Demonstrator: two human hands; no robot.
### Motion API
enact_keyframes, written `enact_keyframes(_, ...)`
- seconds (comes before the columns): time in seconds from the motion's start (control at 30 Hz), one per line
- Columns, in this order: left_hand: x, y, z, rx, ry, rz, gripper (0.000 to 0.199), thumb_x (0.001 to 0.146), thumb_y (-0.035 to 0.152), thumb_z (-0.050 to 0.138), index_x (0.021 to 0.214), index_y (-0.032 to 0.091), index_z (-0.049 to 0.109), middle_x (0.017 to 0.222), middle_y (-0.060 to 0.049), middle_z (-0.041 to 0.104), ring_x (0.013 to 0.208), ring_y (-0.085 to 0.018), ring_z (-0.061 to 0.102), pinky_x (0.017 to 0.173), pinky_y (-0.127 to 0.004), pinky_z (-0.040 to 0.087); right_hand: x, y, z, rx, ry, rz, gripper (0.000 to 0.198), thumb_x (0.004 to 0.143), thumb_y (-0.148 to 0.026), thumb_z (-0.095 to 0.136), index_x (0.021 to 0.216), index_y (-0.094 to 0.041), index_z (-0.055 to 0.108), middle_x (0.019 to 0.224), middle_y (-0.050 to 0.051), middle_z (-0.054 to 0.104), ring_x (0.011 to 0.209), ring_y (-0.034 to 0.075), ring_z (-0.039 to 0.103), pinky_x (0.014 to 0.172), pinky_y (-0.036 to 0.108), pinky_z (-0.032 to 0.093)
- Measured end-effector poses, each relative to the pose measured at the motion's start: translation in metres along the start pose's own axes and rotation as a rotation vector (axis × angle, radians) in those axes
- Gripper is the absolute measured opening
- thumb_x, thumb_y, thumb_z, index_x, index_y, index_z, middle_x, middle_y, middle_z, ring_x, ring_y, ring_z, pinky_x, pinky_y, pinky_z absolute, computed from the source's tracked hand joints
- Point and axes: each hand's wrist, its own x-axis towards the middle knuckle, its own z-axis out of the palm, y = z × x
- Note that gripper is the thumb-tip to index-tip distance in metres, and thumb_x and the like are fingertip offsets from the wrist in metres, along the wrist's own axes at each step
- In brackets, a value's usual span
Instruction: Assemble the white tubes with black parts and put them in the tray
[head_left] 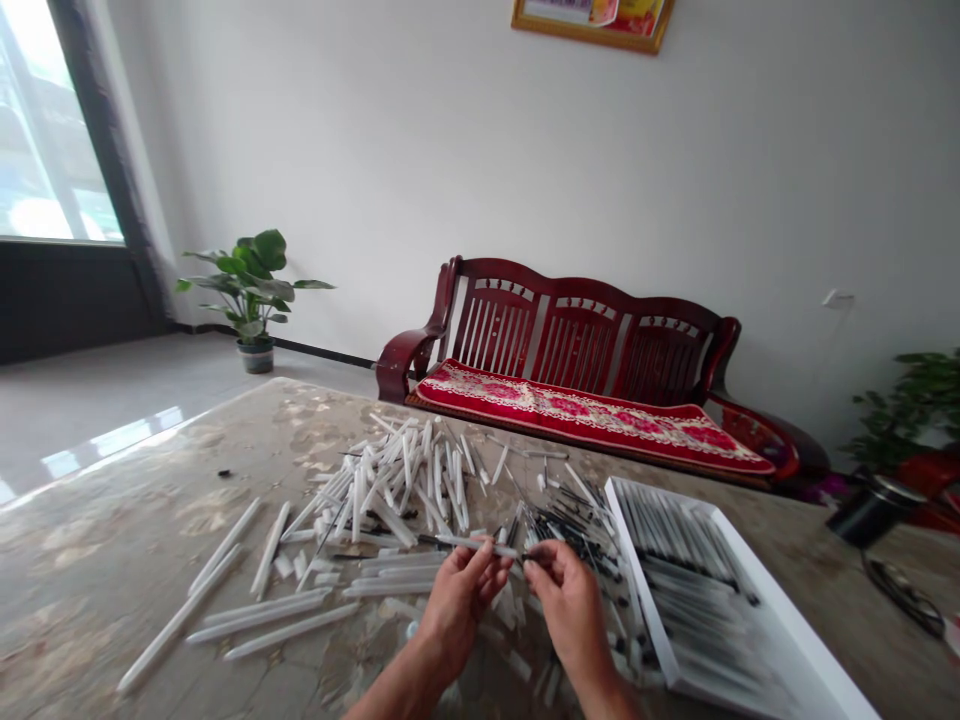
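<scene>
Left hand (463, 592) has its grip closed on a thin white tube (457, 542), which is up above the messy middle of the desk (169, 480). Right hand (566, 590) pinches a small dark piece (534, 556) at the tube's right end, and it is hard to tell if the two touch. Lots of white tubes (375, 480) make a big heap just past the hands, and some long tubes (292, 631) lie to the left. Thin black sticks (574, 525) lie in a jumble near the right hand. Next to them is a white box (795, 640) with rows of clear sticks (679, 535) with black ends. Past the desk stand a dark red seat (577, 345) and a green plant (255, 275) in a pot (256, 356)
</scene>
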Motion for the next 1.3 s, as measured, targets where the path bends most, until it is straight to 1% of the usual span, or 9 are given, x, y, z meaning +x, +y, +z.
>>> enact_keyframes(0.23, 0.001, -0.003, -0.001, 0.006, -0.023, 0.008, 0.015, 0.075, 0.012, 0.078, 0.084, 0.014, 0.065, 0.074, -0.003, 0.072, 0.065, -0.012, 0.072, 0.061, -0.017, 0.058, -0.001, 0.007, 0.002, -0.019, 0.006, -0.021, 0.018, 0.078, -0.036, 0.065, 0.084, -0.019, 0.066, 0.077, 0.005, 0.074, 0.071, 0.021, 0.07, 0.065, 0.028, 0.054)
enact_keyframes(0.47, 0.001, -0.005, -0.005, 0.028, -0.06, 0.036, 0.031, 0.062, 0.024, 0.089, 0.083, 0.014, 0.068, 0.074, -0.002, 0.072, 0.068, -0.013, 0.071, 0.062, -0.018, 0.057, -0.003, 0.002, -0.001, -0.235, 0.04, -0.181, 0.019, 0.084, -0.037, 0.061, 0.08, -0.021, 0.07, 0.077, 0.005, 0.074, 0.07, 0.019, 0.068, 0.066, 0.025, 0.052)
enact_keyframes(0.57, 0.001, -0.006, -0.005, 0.03, -0.058, 0.052, 0.035, 0.058, 0.026, 0.091, 0.082, 0.014, 0.068, 0.073, -0.002, 0.072, 0.067, -0.013, 0.07, 0.061, -0.018, 0.057, -0.003, -0.001, -0.002, -0.329, 0.057, -0.233, 0.025, 0.087, -0.043, 0.058, 0.08, -0.022, 0.071, 0.078, 0.006, 0.075, 0.071, 0.02, 0.069, 0.067, 0.025, 0.051)
enact_keyframes(0.7, 0.0, -0.006, -0.004, 0.015, -0.022, 0.049, 0.033, 0.059, 0.024, 0.09, 0.081, 0.014, 0.068, 0.073, -0.002, 0.072, 0.067, -0.012, 0.07, 0.061, -0.017, 0.056, -0.003, -0.004, -0.001, -0.397, 0.034, -0.252, 0.035, 0.092, -0.051, 0.05, 0.082, -0.023, 0.068, 0.076, 0.006, 0.074, 0.068, 0.019, 0.068, 0.063, 0.024, 0.049)
enact_keyframes(0.83, -0.003, -0.007, -0.003, 0.035, -0.027, 0.058, 0.032, 0.059, 0.023, 0.09, 0.08, 0.014, 0.068, 0.071, -0.002, 0.071, 0.066, -0.013, 0.07, 0.061, -0.018, 0.056, -0.003, -0.001, 0.004, -0.498, 0.053, -0.305, 0.047, 0.096, -0.056, 0.036, 0.074, -0.024, 0.061, 0.066, 0.004, 0.067, 0.059, 0.018, 0.063, 0.055, 0.024, 0.042)
enact_keyframes(0.9, -0.003, -0.008, -0.003, 0.052, -0.032, 0.067, 0.033, 0.058, 0.024, 0.09, 0.08, 0.014, 0.067, 0.07, -0.002, 0.071, 0.066, -0.014, 0.071, 0.06, -0.019, 0.056, -0.003, 0.001, 0.005, -0.508, 0.051, -0.273, 0.052, 0.097, -0.058, 0.03, 0.07, -0.024, 0.058, 0.061, 0.004, 0.065, 0.055, 0.018, 0.061, 0.052, 0.025, 0.039)
enact_keyframes(1.03, -0.002, -0.008, -0.004, 0.067, -0.025, 0.073, 0.035, 0.057, 0.027, 0.091, 0.08, 0.014, 0.068, 0.07, -0.003, 0.071, 0.066, -0.015, 0.071, 0.061, -0.02, 0.056, -0.005, -0.003, 0.001, -0.415, -0.04, -0.151, 0.053, 0.098, -0.058, 0.027, 0.07, -0.024, 0.057, 0.058, 0.003, 0.063, 0.053, 0.018, 0.059, 0.049, 0.025, 0.038)
enact_keyframes(1.2, -0.001, -0.007, -0.004, 0.078, -0.031, 0.082, 0.041, 0.052, 0.032, 0.093, 0.08, 0.014, 0.068, 0.07, -0.003, 0.072, 0.065, -0.014, 0.07, 0.061, -0.02, 0.056, -0.007, -0.008, -0.004, -0.363, -0.09, -0.202, 0.036, 0.095, -0.051, 0.04, 0.081, -0.023, 0.057, 0.072, 0.001, 0.065, 0.066, 0.017, 0.059, 0.06, 0.024, 0.043)
enact_keyframes(1.3, -0.002, -0.008, -0.003, 0.102, -0.049, 0.093, 0.043, 0.051, 0.035, 0.093, 0.079, 0.014, 0.068, 0.07, -0.003, 0.072, 0.067, -0.015, 0.07, 0.06, -0.02, 0.055, -0.005, -0.003, -0.002, -0.426, -0.077, -0.18, 0.042, 0.095, -0.053, 0.038, 0.071, -0.023, 0.054, 0.061, -0.001, 0.057, 0.057, 0.016, 0.054, 0.055, 0.025, 0.038)
